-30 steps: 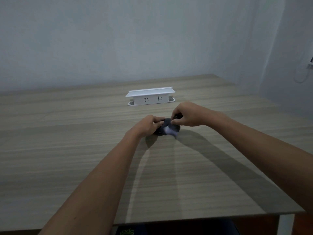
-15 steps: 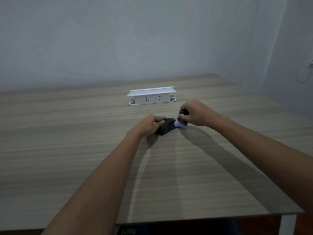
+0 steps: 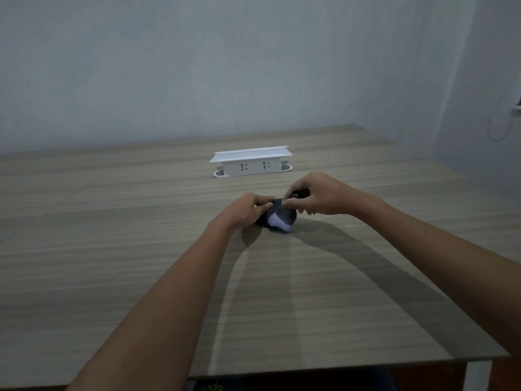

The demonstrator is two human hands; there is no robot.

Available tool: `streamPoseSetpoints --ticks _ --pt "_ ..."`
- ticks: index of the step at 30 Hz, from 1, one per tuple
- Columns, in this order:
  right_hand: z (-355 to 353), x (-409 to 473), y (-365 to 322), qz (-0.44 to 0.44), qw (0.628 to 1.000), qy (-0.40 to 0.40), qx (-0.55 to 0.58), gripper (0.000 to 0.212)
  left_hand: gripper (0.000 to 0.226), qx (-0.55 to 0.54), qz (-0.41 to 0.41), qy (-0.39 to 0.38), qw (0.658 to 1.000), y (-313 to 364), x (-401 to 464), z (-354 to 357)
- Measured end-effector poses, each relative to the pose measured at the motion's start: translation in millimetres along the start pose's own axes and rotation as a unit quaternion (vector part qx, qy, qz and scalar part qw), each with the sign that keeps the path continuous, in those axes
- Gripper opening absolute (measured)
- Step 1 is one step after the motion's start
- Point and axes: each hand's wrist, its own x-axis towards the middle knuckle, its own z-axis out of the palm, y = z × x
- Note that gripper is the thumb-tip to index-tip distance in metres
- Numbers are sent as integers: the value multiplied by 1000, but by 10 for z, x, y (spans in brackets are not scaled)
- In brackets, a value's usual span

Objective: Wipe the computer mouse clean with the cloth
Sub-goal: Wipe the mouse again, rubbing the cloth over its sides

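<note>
A black computer mouse (image 3: 265,220) lies on the wooden table (image 3: 141,249), mostly hidden under a small cloth and my fingers. My left hand (image 3: 248,208) grips the mouse's left side. The cloth (image 3: 282,220), dark grey with a pale edge, is draped over the mouse's top and near side. My right hand (image 3: 318,196) pinches the cloth's upper part between thumb and fingers and presses it onto the mouse.
A white power strip box (image 3: 251,164) with two sockets stands behind the hands, toward the wall. The table's front edge runs along the bottom, its right edge at the far right. A white cable (image 3: 499,128) hangs on the right wall.
My right hand has dragged the cloth back from the mouse's right end over its top and near side. The left hand has stayed on the mouse.
</note>
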Motion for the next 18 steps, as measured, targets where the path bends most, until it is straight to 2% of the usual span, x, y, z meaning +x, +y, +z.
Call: streamPoseSetpoints --ticks 6,8,11,16,18 --pt "84 70 241 52 988 116 -82 17 41 -13 -16 -5 1000 11 -27 4" --pt "70 14 240 49 990 122 -45 16 40 -16 -14 -6 1000 9 -28 -2" --pt "48 -63 148 32 995 79 45 10 40 -19 -10 -5 1000 18 -35 -10" --pt "103 49 352 81 984 150 -47 16 41 -21 -16 -11 1000 34 -55 -6" --pt "91 73 334 86 982 169 -23 16 40 -27 -16 -10 999 29 -53 -9"
